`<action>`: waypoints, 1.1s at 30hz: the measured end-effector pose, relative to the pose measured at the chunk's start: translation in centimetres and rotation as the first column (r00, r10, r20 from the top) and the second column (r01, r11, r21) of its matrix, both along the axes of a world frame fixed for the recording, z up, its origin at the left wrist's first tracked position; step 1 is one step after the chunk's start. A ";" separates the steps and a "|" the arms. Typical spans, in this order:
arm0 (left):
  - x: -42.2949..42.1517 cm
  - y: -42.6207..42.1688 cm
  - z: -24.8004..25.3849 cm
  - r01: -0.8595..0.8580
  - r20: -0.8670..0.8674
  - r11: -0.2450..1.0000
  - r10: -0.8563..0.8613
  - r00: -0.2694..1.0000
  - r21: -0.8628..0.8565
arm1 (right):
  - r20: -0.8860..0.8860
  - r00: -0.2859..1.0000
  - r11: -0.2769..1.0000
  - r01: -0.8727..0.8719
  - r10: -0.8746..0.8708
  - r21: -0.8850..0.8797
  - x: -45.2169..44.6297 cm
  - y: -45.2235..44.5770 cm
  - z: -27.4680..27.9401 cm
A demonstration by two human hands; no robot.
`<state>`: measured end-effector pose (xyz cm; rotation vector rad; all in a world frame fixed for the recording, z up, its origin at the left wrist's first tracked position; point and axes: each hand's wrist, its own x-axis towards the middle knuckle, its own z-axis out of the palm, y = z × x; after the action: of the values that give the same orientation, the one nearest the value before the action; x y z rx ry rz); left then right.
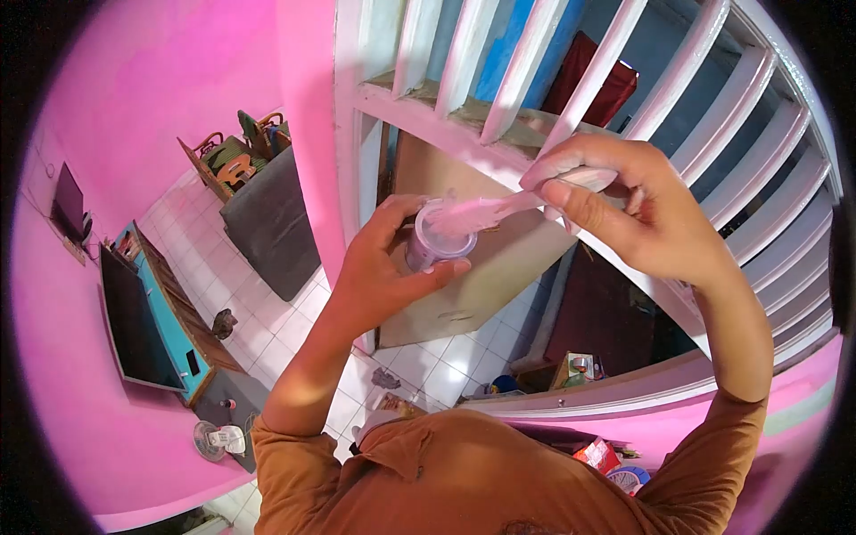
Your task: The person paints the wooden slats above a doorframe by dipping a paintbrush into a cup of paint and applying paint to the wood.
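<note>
My left hand (379, 259) is wrapped round a small pale-purple paint can (426, 254), tilted so its round mouth shows. Pinched in my right hand (629, 209) is a paintbrush (499, 209) coated in pale pink or whitish paint, its handle end partly covered by my fingers. The bristle end lies at the mouth of the can; whether it touches the rim or sits inside I cannot tell. Behind my right hand run the white slats (513, 71) of a window grille set in a white frame (446, 134).
A door panel (455, 294) stands behind the can. To the left are a grey sofa back (272, 223), wooden chairs (236, 165), a television (134, 321) and a small fan (211, 440) along pink walls (169, 80). White tiles (308, 312) cover the floor.
</note>
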<state>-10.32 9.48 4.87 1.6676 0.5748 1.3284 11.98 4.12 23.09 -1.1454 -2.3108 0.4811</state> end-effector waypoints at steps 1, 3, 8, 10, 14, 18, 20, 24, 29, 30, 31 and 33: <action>0.0 0.0 0.0 0.009 0.007 1.000 -0.009 1.000 0.009 | 0.027 1.000 1.000 -0.005 0.004 0.026 -0.1 0.3 -0.2; 0.1 -0.1 -0.1 0.003 0.028 1.000 -0.003 1.000 0.003 | 0.046 0.998 0.999 -0.032 0.030 0.043 -0.2 0.8 -0.7; 0.1 0.0 -0.2 0.012 0.024 1.000 -0.012 1.000 -0.016 | 0.094 0.995 0.994 0.028 -0.018 -0.110 -1.1 1.7 -0.6; 0.3 0.0 -0.2 -0.002 0.026 1.000 0.003 1.000 -0.021 | 0.013 1.000 0.985 0.009 -0.007 -0.175 -0.9 2.3 -1.2; 0.2 0.5 -0.1 -0.023 -0.042 1.000 0.024 0.999 0.019 | -0.076 0.996 0.986 0.033 -0.046 -0.161 0.2 2.1 -1.1; 0.3 1.5 0.7 -0.030 -0.014 0.999 0.031 0.999 0.014 | -0.183 0.970 0.982 0.141 -0.162 -0.122 1.6 1.8 0.1; 0.6 2.0 1.5 -0.028 0.004 0.999 0.027 1.000 0.017 | -0.255 0.945 0.971 0.166 -0.207 -0.171 1.8 1.6 0.9; 1.1 2.7 3.3 -0.004 0.076 1.000 0.004 0.997 -0.006 | -0.307 0.923 0.971 0.203 -0.232 -0.123 2.2 1.4 1.5; 1.7 3.2 5.9 0.018 0.089 0.999 -0.015 0.996 -0.035 | -0.344 0.925 0.985 0.174 -0.164 -0.001 2.3 0.9 2.0; 1.9 3.4 6.3 0.038 0.123 0.999 -0.033 0.992 -0.036 | -0.343 0.925 0.984 0.178 -0.162 0.015 2.2 0.7 2.3; 2.0 3.6 6.8 0.059 0.157 0.998 -0.052 0.986 -0.037 | -0.337 0.929 0.983 0.177 -0.154 0.039 2.1 0.5 2.5; 2.2 4.0 8.0 0.055 0.146 0.998 -0.051 0.988 -0.028 | -0.331 0.937 0.981 0.156 -0.110 0.115 2.0 0.4 2.6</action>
<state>-8.10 13.49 12.87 1.5353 0.4600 1.3824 14.01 4.51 25.66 -1.0595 -1.9381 0.4137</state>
